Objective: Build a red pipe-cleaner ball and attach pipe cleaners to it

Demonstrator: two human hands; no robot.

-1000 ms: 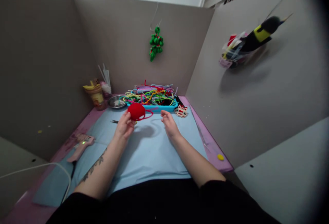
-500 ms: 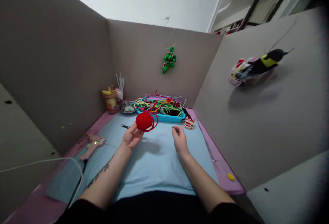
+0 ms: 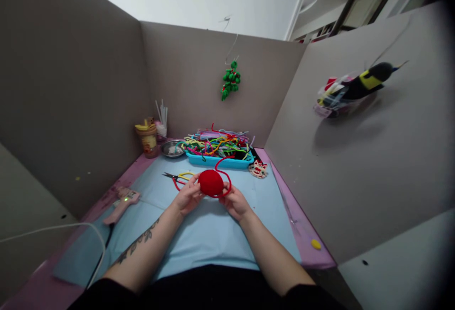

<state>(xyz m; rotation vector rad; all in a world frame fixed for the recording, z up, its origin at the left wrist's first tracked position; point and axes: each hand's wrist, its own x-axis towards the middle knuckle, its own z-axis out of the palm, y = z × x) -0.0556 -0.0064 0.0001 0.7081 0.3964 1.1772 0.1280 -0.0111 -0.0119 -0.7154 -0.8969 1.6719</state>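
Note:
A round red coil of fuzzy cord (image 3: 211, 183), with a loose tail curling off its right side, is held up over the light blue cloth (image 3: 209, 234). My left hand (image 3: 190, 195) grips its left edge, fingers closed on it. At the lower right, my right hand (image 3: 235, 201) pinches the coil's edge by the loose tail. Just beyond my left hand lie scissors (image 3: 174, 177) with red and yellow handles, partly hidden by that hand. Behind the coil stands a blue tray (image 3: 206, 160) heaped with coloured fuzzy stems.
A pink glue gun (image 3: 122, 203) with a lit green light lies at left, its cord trailing forward. At the back left are a metal dish (image 3: 173, 149) and a brown cup (image 3: 148, 141). A cream-and-red woven piece (image 3: 258, 169) sits right of the tray. Grey panels enclose the table.
The red coil has moved right and slightly nearer. My right hand has come left from apart and now holds its edge too. More of the scissors shows.

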